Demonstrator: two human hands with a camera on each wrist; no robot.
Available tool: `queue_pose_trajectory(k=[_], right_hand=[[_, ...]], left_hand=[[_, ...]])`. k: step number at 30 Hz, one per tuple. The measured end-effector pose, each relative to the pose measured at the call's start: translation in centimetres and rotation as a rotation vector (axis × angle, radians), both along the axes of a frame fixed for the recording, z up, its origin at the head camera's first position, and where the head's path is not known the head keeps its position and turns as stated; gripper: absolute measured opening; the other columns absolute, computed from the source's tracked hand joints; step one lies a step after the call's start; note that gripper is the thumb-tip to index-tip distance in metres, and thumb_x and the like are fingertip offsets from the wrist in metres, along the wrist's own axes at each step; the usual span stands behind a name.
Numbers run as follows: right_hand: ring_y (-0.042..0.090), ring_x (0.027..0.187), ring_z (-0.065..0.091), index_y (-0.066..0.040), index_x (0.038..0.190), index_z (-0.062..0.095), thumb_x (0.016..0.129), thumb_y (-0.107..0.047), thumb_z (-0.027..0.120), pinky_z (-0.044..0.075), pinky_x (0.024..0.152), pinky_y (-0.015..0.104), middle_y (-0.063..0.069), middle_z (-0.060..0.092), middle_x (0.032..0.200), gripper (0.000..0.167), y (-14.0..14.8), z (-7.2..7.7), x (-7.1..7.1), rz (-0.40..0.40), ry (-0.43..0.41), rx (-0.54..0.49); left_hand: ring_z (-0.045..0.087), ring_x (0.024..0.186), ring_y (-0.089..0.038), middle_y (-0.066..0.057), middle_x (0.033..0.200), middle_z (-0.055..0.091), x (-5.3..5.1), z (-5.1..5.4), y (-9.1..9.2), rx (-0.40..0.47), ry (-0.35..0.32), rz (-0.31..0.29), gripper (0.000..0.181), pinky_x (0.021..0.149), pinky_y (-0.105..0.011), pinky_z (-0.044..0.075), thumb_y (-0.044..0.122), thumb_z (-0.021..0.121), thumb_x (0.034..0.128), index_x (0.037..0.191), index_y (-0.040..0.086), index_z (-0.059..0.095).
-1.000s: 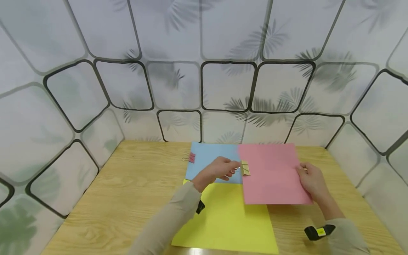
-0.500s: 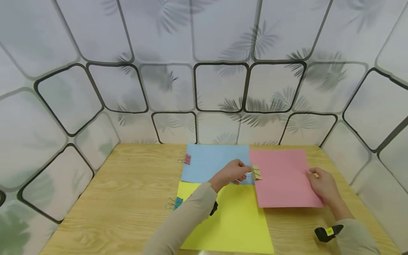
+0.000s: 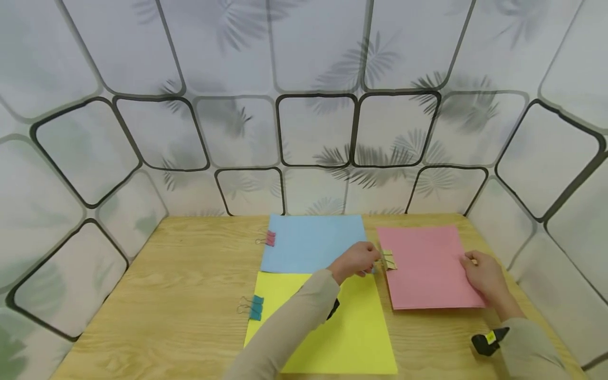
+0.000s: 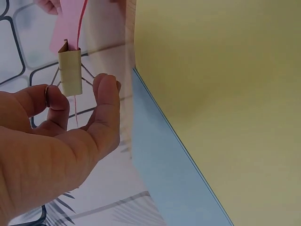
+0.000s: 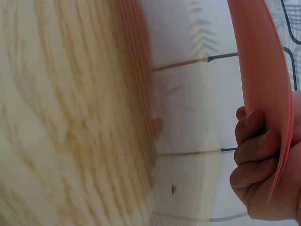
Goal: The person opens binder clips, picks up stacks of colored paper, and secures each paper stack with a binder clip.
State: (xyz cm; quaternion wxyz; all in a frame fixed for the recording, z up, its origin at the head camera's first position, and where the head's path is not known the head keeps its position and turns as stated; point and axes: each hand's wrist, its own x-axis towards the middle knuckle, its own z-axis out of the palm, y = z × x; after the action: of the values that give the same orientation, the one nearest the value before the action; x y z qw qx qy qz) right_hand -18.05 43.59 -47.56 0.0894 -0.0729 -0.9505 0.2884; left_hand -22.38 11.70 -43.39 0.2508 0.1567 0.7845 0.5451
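Note:
Pink paper sheets (image 3: 427, 274) are held above the right part of the table. A yellow binder clip (image 3: 388, 260) sits on their left edge. My left hand (image 3: 358, 258) holds this clip by its wire handles, thumb on one side and fingers on the other, as the left wrist view shows; the handles stand spread apart. On the right edge, my right hand (image 3: 484, 274) grips the sheets, its fingers curled underneath in the right wrist view. To the left lie blue paper (image 3: 313, 237) with a pink binder clip (image 3: 271, 238) and yellow paper (image 3: 351, 327) with a teal binder clip (image 3: 256, 307).
A wooden table (image 3: 190, 274) carries the papers, with bare wood left of them. A patterned wall covering (image 3: 313, 132) encloses the back and both sides. The left forearm crosses over the yellow paper.
Both hands have moved right with the pink sheets and yellow clip, so the sheets no longer overlap the blue paper in the head view. The teal clip has come into view from behind the left sleeve.

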Motion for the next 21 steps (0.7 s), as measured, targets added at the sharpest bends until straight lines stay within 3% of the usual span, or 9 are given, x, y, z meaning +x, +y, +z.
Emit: queue_pose_trajectory(k=[9,21], right_hand=[[0.05,0.099,0.056,0.014,0.112,0.056,0.106,-0.021,0.042,0.046,0.08,0.059,0.041,0.054,0.12,0.038,1.3,-0.4,-0.2,0.0,-0.053,0.025],[0.042,0.092,0.056,0.012,0.109,0.058,0.104,-0.019,0.042,0.046,0.073,0.049,0.038,0.056,0.116,0.035,2.6,-1.2,-0.5,-0.037,-0.128,0.007]], left_hand=[[0.025,0.051,-0.011,0.003,0.057,0.033,-0.2,-0.6,1.5,-0.067,0.043,0.049,0.038,0.058,-0.032,0.036,0.016,0.047,0.1052,0.068,0.015,0.039],[0.019,0.044,-0.011,0.003,0.05,0.026,-1.1,-2.2,3.3,-0.064,0.042,0.044,0.048,0.046,-0.028,0.026,0.013,0.051,0.1036,0.058,0.016,0.034]])
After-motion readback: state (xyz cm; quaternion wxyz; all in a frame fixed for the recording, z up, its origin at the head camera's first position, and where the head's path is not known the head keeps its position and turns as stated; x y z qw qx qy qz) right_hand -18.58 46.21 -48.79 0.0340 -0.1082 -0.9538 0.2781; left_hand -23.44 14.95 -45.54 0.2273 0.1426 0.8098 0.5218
